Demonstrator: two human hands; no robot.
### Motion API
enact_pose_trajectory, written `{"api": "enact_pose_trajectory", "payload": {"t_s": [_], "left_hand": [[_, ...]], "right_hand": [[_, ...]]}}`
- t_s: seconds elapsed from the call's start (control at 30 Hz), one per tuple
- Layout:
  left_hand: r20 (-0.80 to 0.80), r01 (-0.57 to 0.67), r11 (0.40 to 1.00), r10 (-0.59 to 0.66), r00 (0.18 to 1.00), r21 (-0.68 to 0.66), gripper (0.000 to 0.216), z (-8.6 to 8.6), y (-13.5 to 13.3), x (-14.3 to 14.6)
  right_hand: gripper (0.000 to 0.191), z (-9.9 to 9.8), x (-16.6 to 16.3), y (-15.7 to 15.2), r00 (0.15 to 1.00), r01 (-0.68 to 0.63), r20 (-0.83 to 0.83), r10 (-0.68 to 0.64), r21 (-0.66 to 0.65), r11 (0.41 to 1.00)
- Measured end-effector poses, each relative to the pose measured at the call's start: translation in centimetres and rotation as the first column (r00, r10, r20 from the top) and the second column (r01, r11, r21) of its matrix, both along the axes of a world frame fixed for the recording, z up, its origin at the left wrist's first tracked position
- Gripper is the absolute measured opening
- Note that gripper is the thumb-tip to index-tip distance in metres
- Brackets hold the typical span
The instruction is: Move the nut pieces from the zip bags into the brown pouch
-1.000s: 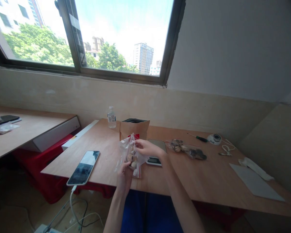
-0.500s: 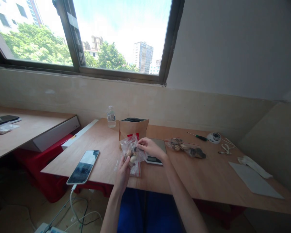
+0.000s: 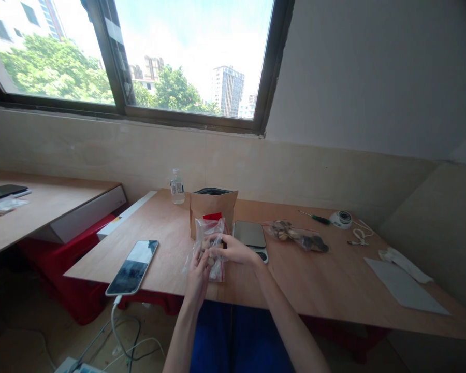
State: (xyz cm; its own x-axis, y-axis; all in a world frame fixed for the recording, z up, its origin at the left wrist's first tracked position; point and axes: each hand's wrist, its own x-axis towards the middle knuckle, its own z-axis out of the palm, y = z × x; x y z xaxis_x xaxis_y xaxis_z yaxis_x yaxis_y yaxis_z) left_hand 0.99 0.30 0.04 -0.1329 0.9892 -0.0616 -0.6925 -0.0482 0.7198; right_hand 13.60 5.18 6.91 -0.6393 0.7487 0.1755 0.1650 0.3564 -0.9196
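Observation:
A small clear zip bag (image 3: 210, 234) with a red strip and several pale and brown pieces inside stands upright above the wooden table (image 3: 334, 282). My left hand (image 3: 199, 268) grips its lower left side. My right hand (image 3: 233, 248) pinches its middle from the right. Just behind the bag stands an open brown paper pouch (image 3: 213, 205). A small digital scale (image 3: 250, 235) lies right of my hands.
A phone (image 3: 132, 266) with a cable lies at the table's left front. A water bottle (image 3: 176, 187) stands at the back. A second filled bag (image 3: 298, 238), a screwdriver (image 3: 315, 218), a white round device (image 3: 342, 219) and grey paper (image 3: 406, 288) lie to the right.
My right hand has slid down from the bag's top to its middle and moved left, off the scale. The bag now stands more upright.

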Motion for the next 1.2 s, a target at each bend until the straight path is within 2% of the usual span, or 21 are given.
{"api": "enact_pose_trajectory", "payload": {"t_s": [0.1,0.23,0.33,0.4,0.53,0.67,0.77,0.83,0.93,1.0,1.07,1.2], "left_hand": [[-0.010,0.003,1.000,-0.003,1.000,-0.010,0.037,0.3,0.0,0.0],[0.025,-0.014,0.999,0.015,1.000,-0.050,0.035,0.8,-0.1,0.0],[0.115,-0.002,0.996,0.012,0.993,-0.088,0.028,1.2,-0.1,-0.1],[0.202,0.016,0.995,0.005,0.979,-0.102,0.020,1.4,0.0,-0.4],[0.335,-0.025,0.984,0.083,0.939,-0.174,0.014,1.8,0.0,-0.9],[0.346,-0.034,0.983,0.096,0.933,-0.181,0.017,2.2,-0.1,-1.0],[0.332,-0.024,0.985,0.081,0.940,-0.171,0.019,2.3,-0.2,-1.0],[0.322,-0.006,0.987,0.058,0.945,-0.161,0.021,2.3,-0.2,-1.1],[0.311,-0.002,0.987,0.053,0.949,-0.161,0.023,2.1,-0.2,-1.5],[0.310,-0.004,0.988,0.053,0.949,-0.157,0.023,2.0,-0.1,-1.7],[0.307,0.004,0.990,0.041,0.951,-0.144,0.024,1.9,-0.1,-1.8],[0.305,0.028,0.991,0.014,0.952,-0.132,0.027,1.8,-0.2,-1.8]], "right_hand": [[0.031,-0.2,-0.1,0.1,0.997,0.047,-0.067,-0.045,0.037,0.998],[0.026,-0.7,-0.6,0.2,0.969,0.189,-0.162,-0.187,-0.001,0.982],[0.027,-0.8,-0.7,0.3,0.928,0.317,-0.194,-0.318,-0.037,0.948],[0.027,-0.3,-0.4,0.6,0.913,0.355,-0.213,-0.349,-0.011,0.935],[0.026,2.3,0.1,2.4,0.879,0.432,-0.297,-0.373,0.164,0.887],[0.025,6.3,-0.3,5.7,0.845,0.525,-0.336,-0.416,0.373,0.765],[0.025,8.5,-1.0,8.1,0.881,0.472,-0.250,-0.402,0.528,0.706],[0.027,9.2,-1.4,9.2,0.925,0.359,-0.113,-0.364,0.579,0.732],[0.034,9.3,-1.7,9.8,0.953,0.217,0.061,-0.295,0.540,0.813],[0.042,9.2,-1.7,9.8,0.955,0.217,0.069,-0.289,0.505,0.835],[0.048,9.1,-1.6,9.6,0.952,0.252,0.027,-0.304,0.493,0.833],[0.048,9.5,-1.2,9.4,0.949,0.294,-0.038,-0.312,0.455,0.841]]}}
